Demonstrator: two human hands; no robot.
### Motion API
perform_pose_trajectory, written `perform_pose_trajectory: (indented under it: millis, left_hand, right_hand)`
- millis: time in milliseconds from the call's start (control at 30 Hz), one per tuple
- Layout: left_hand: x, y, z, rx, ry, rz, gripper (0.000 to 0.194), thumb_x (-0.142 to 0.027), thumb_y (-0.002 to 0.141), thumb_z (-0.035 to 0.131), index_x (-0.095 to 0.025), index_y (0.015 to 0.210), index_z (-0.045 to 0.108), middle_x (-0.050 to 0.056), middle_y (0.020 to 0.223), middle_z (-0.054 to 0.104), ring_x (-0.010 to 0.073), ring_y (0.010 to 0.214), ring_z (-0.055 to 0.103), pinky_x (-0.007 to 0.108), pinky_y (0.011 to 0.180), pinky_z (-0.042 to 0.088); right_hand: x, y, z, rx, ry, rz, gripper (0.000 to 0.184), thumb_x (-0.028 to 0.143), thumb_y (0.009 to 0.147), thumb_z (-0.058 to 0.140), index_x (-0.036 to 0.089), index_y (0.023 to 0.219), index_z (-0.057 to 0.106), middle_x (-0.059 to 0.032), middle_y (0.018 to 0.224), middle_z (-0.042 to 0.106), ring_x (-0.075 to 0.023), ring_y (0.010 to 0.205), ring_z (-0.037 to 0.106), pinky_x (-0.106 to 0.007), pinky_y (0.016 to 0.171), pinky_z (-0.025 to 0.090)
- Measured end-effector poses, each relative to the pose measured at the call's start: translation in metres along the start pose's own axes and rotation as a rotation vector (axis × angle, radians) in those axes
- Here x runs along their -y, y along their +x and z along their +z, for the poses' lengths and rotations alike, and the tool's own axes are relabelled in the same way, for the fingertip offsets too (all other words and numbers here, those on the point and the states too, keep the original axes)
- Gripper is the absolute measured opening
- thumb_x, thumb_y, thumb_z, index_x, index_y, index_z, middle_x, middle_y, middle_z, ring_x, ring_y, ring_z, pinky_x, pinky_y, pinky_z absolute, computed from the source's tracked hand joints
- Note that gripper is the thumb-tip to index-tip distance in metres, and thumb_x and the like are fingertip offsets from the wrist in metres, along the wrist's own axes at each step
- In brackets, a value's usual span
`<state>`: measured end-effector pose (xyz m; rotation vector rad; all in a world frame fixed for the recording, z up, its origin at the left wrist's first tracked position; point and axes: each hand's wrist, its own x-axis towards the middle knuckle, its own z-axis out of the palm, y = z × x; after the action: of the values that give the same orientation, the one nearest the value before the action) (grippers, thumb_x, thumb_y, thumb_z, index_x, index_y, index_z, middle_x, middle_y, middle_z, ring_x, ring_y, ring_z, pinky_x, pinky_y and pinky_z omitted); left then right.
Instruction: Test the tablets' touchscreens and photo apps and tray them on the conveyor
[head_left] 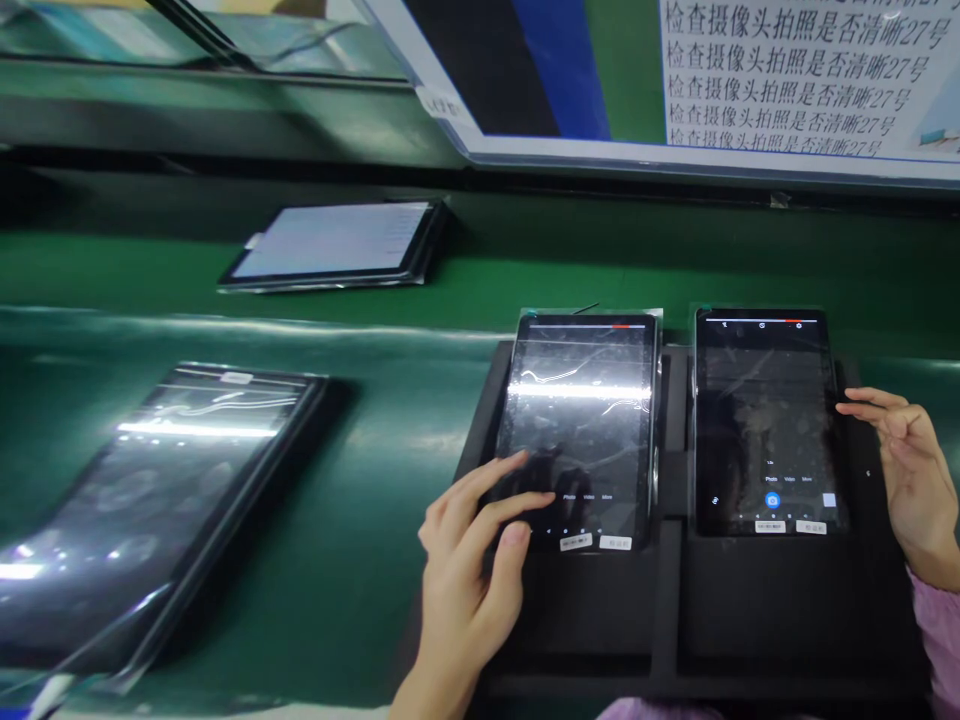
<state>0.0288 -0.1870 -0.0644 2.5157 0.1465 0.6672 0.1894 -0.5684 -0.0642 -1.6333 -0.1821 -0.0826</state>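
Two tablets in clear film lie side by side in a black foam tray (585, 620). Over the lower left of the left tablet (581, 430) is my left hand (472, 560), its fingers spread and the index fingertip at the screen near the word Photo. A camera screen with a blue round button shows on the right tablet (765, 420). Beside that tablet's right edge, my right hand (911, 470) has its fingers stretched out, with the tips at or near the edge; whether they touch it I cannot tell. Neither hand grips anything.
To the left, a film-wrapped tablet (165, 500) rests on the green bench (390, 520). Farther back, a tablet with a lit white screen (330, 240) lies on the green belt (570, 255). A framed sign with Chinese text (787, 90) hangs above the back edge.
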Motion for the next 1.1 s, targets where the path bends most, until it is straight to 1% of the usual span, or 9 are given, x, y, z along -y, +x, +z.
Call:
perform_pose_trajectory:
  millis: [200, 300, 367, 467, 533, 600, 800, 967, 1100]
  left_hand:
    - [-0.001, -0.001, 0.001, -0.019, -0.014, -0.024, 0.027, -0.025, 0.102, 0.048, -0.029, 0.1, 0.074, 0.006, 0.132, 0.071, 0.0328, 0.124, 0.063, 0.053, 0.108, 0.043]
    - [-0.002, 0.0, -0.001, -0.018, -0.014, -0.046, 0.026, -0.026, 0.103, 0.049, -0.029, 0.1, 0.074, 0.006, 0.133, 0.07, 0.0328, 0.125, 0.063, 0.053, 0.108, 0.043]
    - [-0.001, 0.0, -0.002, -0.041, -0.009, -0.103, 0.024, -0.028, 0.104, 0.049, -0.029, 0.1, 0.073, 0.006, 0.131, 0.071, 0.0327, 0.123, 0.063, 0.054, 0.109, 0.043]
    - [0.002, 0.001, -0.004, -0.108, -0.02, -0.266, 0.021, -0.034, 0.105, 0.052, -0.028, 0.101, 0.072, 0.007, 0.13, 0.072, 0.0323, 0.123, 0.064, 0.055, 0.113, 0.043]
    - [0.004, 0.002, -0.004, -0.133, -0.054, -0.356, 0.018, -0.037, 0.104, 0.055, -0.028, 0.105, 0.071, 0.007, 0.131, 0.071, 0.0321, 0.126, 0.064, 0.056, 0.115, 0.045]
    - [0.006, 0.002, -0.003, -0.129, -0.082, -0.396, 0.018, -0.04, 0.102, 0.059, -0.029, 0.11, 0.071, 0.007, 0.135, 0.068, 0.0327, 0.13, 0.063, 0.056, 0.117, 0.046]
    - [0.013, -0.001, -0.003, -0.163, -0.282, -0.553, 0.033, -0.043, 0.094, 0.073, -0.03, 0.124, 0.068, 0.008, 0.159, 0.052, 0.0354, 0.152, 0.045, 0.056, 0.13, 0.036]
    - [0.026, -0.003, -0.017, 0.024, -0.48, -0.569, 0.048, -0.041, 0.091, 0.076, -0.031, 0.136, 0.062, 0.008, 0.165, 0.049, 0.0343, 0.159, 0.037, 0.055, 0.133, 0.029]
    - [0.032, -0.006, -0.024, 0.083, -0.541, -0.584, 0.053, -0.036, 0.092, 0.074, -0.031, 0.143, 0.058, 0.01, 0.168, 0.046, 0.0341, 0.159, 0.035, 0.055, 0.133, 0.027]
  right_hand:
    - [0.002, 0.0, 0.001, 0.008, -0.126, -0.064, 0.014, 0.029, 0.096, 0.055, 0.026, 0.085, 0.047, -0.0066, 0.124, 0.066, -0.0321, 0.111, 0.068, -0.057, 0.1, 0.05]
    - [0.013, -0.006, 0.007, 0.03, -0.333, -0.154, 0.017, 0.02, 0.097, 0.057, 0.026, 0.088, 0.043, -0.0067, 0.125, 0.064, -0.0298, 0.111, 0.068, -0.053, 0.095, 0.051]
    - [0.026, -0.015, 0.015, 0.137, -0.532, -0.277, 0.017, 0.016, 0.096, 0.056, 0.027, 0.09, 0.044, -0.0081, 0.128, 0.063, -0.0298, 0.116, 0.065, -0.051, 0.094, 0.051]
    - [0.045, -0.029, 0.032, 0.423, -0.806, -0.45, 0.012, 0.014, 0.098, 0.053, 0.026, 0.098, 0.054, -0.0114, 0.14, 0.06, -0.0323, 0.129, 0.058, -0.052, 0.099, 0.05]
    - [0.054, -0.036, 0.045, 0.565, -0.909, -0.533, 0.019, 0.014, 0.099, 0.052, 0.025, 0.111, 0.061, -0.0118, 0.148, 0.056, -0.0337, 0.139, 0.05, -0.055, 0.107, 0.048]
    - [0.058, -0.039, 0.056, 0.625, -0.936, -0.598, 0.029, 0.016, 0.1, 0.053, 0.027, 0.124, 0.065, -0.0101, 0.151, 0.056, -0.0331, 0.144, 0.046, -0.057, 0.114, 0.044]
    - [0.05, -0.037, 0.065, 0.649, -0.963, -0.638, 0.029, 0.021, 0.1, 0.055, 0.032, 0.122, 0.071, -0.0051, 0.149, 0.061, -0.031, 0.139, 0.054, -0.057, 0.114, 0.046]
    - [0.044, -0.036, 0.059, 0.65, -0.968, -0.699, 0.03, 0.02, 0.099, 0.056, 0.032, 0.123, 0.071, -0.0048, 0.149, 0.061, -0.0309, 0.137, 0.056, -0.056, 0.111, 0.049]
    - [0.044, -0.035, 0.055, 0.606, -0.917, -0.746, 0.029, 0.02, 0.1, 0.057, 0.031, 0.123, 0.07, -0.007, 0.147, 0.061, -0.0302, 0.136, 0.056, -0.054, 0.109, 0.049]
